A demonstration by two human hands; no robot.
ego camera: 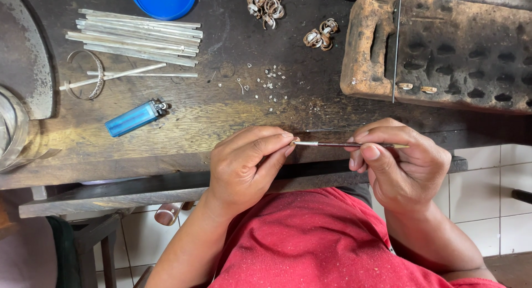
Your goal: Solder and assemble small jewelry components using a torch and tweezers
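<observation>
Both my hands pinch a thin brush (338, 145) over the near bench edge, left hand (246, 166) at the tip, right hand (402, 166) mid-handle; squeeze too hard and it probably bends

both hands pinch thin brush (332, 145) over workbench (221, 116).

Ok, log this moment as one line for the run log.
left hand: pinches tip of thin brush | right hand: grips brush handle | bench: blue lighter, metal strips, rings
</observation>
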